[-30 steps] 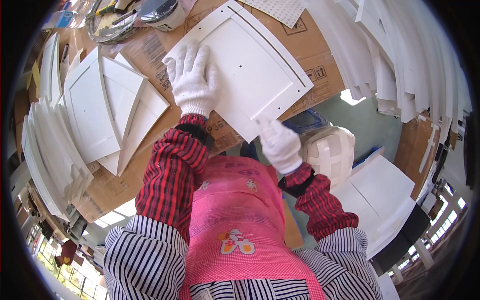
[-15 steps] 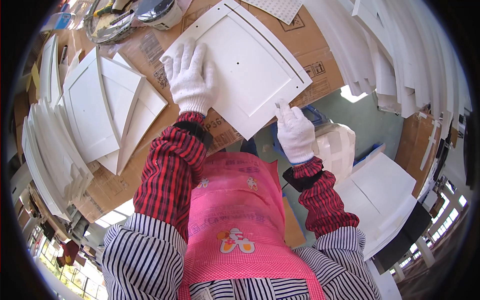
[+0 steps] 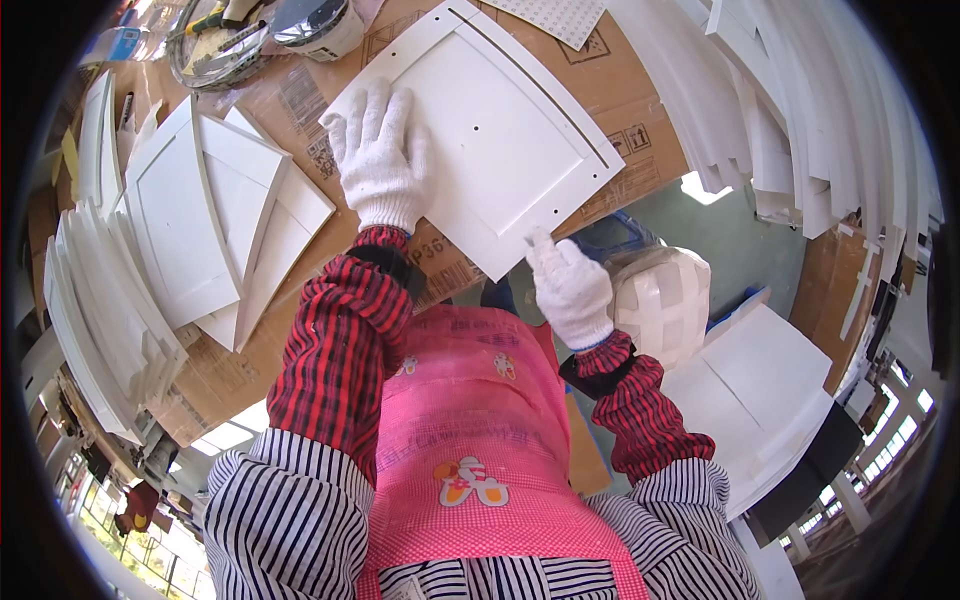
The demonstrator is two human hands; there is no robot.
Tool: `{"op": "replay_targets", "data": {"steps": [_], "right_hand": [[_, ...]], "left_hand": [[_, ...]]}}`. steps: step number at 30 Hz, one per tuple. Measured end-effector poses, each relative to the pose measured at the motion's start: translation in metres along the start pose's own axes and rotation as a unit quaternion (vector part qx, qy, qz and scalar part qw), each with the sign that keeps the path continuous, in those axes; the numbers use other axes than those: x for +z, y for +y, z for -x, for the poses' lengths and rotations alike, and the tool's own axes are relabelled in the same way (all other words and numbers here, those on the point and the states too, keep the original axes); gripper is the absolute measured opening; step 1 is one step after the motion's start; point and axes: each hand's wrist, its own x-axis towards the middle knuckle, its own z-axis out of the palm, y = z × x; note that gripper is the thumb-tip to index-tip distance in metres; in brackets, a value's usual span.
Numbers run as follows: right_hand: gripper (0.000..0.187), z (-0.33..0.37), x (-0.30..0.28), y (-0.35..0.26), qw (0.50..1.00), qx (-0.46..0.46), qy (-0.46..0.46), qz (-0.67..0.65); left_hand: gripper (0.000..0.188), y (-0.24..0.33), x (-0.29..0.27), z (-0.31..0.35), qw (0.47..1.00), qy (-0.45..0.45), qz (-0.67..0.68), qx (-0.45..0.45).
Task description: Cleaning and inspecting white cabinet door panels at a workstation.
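Stacked white panels, cardboard

White framed panel on cardboard

The square white panel lies flat, turned diamond-wise, on a cardboard-covered bench; raised border, small holes in its face.

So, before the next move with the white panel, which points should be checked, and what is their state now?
1. Left hand flat on the white panel: ok.
2. Right hand at the panel's near edge: ok; whether it grips, cannot tell.
3. Panel lies on the cardboard-covered table: ok, though its near corner overhangs.
4. Both hands gloved: ok.
5. Stack of white panels to the left lies apart from the panel: ok.
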Motion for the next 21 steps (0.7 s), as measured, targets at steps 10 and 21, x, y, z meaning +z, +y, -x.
{"op": "replay_targets", "data": {"steps": [10,21], "right_hand": [[0.023,-0.022,-0.004,0.02,1.0,0.023,0.02,0.0],[0.03,-0.022,0.004,0.036,0.992,0.095,0.059,-0.059]], "left_hand": [[0.042,0.0,0.001,-0.001,1.0,-0.002,0.0,0.001],[0.043,0.002,0.002,-0.002,1.0,0.004,0.008,0.013]]}}
